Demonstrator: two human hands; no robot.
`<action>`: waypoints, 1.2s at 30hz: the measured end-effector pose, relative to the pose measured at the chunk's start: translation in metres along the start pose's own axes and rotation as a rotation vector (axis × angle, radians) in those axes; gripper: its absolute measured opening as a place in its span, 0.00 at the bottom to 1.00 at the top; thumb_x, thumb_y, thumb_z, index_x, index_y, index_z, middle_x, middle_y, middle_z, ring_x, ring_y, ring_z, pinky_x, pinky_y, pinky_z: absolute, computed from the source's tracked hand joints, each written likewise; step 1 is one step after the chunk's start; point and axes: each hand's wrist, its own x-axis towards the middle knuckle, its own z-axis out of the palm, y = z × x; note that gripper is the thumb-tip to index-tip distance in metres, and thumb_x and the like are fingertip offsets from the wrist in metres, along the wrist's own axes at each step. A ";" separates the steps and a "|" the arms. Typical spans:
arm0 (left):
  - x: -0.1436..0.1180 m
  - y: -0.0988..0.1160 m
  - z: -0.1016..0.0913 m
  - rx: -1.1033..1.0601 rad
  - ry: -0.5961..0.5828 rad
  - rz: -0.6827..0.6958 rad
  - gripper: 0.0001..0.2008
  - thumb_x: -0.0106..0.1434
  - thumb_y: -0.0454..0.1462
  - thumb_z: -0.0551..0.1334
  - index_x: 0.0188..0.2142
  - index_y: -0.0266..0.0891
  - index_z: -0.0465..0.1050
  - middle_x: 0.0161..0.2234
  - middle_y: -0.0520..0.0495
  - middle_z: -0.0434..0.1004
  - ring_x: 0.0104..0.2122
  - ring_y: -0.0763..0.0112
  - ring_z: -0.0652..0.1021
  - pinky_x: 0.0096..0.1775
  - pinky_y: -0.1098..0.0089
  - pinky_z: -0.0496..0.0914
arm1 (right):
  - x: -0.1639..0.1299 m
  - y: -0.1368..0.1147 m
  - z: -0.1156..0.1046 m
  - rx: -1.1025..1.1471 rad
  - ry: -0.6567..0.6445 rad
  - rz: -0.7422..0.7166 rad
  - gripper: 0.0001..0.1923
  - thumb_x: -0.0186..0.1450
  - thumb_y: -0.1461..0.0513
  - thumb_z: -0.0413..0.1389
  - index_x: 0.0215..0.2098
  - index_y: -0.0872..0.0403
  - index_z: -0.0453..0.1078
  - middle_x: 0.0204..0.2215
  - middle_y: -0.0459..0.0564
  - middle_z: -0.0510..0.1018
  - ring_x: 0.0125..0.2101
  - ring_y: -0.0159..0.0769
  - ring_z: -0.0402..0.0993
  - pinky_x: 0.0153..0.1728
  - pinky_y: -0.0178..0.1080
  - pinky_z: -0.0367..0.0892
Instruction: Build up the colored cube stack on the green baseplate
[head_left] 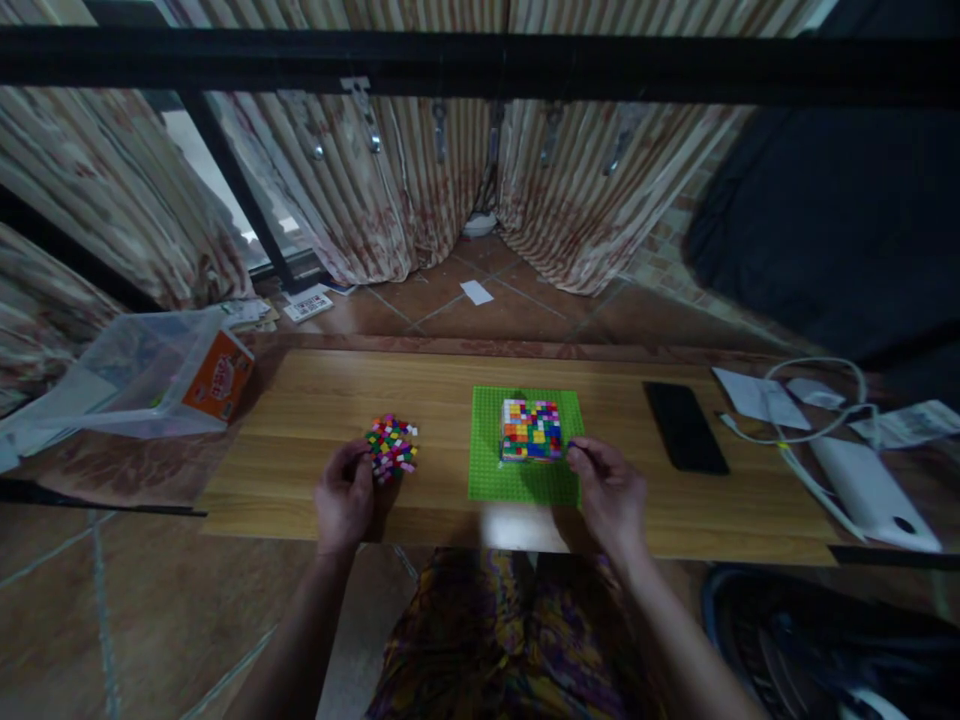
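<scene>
A square block of multicoloured small bricks (pixel 532 430) stands at the centre of the frame on a green baseplate (pixel 495 470), its sides running parallel to the plate's edges and to the front edge of the wooden table (pixel 300 400); being square, it has no clear long axis. The right hand (pixel 609 490) sits at the block's lower right corner, fingertips pinched together just beside it, the grip nearly closed; whether it holds a brick is too small to tell. Left of centre, the left hand (pixel 345 492) rests with curled fingers touching a loose heap of coloured bricks (pixel 392 447). Bare wood lies between heap and baseplate. Right of the plate lie a black phone (pixel 684 427), then a white cable (pixel 795 440) and a white power bank (pixel 870 490). At the left edge stands a clear plastic box (pixel 142 375).
</scene>
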 end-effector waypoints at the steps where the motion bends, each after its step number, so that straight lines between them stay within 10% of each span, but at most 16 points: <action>1: 0.000 0.000 0.000 0.008 0.000 -0.008 0.13 0.58 0.41 0.60 0.40 0.38 0.75 0.38 0.46 0.80 0.39 0.64 0.79 0.44 0.65 0.73 | 0.004 0.001 0.001 0.006 0.017 -0.014 0.13 0.61 0.53 0.58 0.38 0.54 0.76 0.35 0.51 0.80 0.36 0.38 0.76 0.40 0.42 0.69; 10: 0.000 0.006 0.000 0.015 -0.007 -0.024 0.13 0.57 0.40 0.59 0.39 0.38 0.75 0.37 0.46 0.80 0.39 0.65 0.79 0.44 0.66 0.73 | 0.014 0.008 0.011 0.063 -0.023 -0.085 0.10 0.59 0.55 0.60 0.34 0.51 0.78 0.34 0.49 0.79 0.36 0.36 0.74 0.39 0.39 0.67; 24: 0.001 -0.001 0.003 -0.007 -0.002 -0.011 0.13 0.57 0.42 0.60 0.39 0.38 0.75 0.37 0.46 0.80 0.39 0.64 0.79 0.45 0.65 0.73 | 0.018 0.003 0.015 0.604 -0.028 0.405 0.10 0.45 0.62 0.69 0.28 0.51 0.78 0.26 0.44 0.80 0.25 0.27 0.72 0.24 0.31 0.65; 36: 0.000 -0.002 0.002 0.012 -0.001 0.009 0.13 0.57 0.41 0.59 0.39 0.38 0.75 0.38 0.46 0.80 0.40 0.64 0.79 0.46 0.65 0.72 | 0.022 -0.002 0.016 0.638 -0.033 0.483 0.10 0.43 0.63 0.68 0.25 0.54 0.77 0.22 0.43 0.78 0.21 0.26 0.72 0.23 0.29 0.68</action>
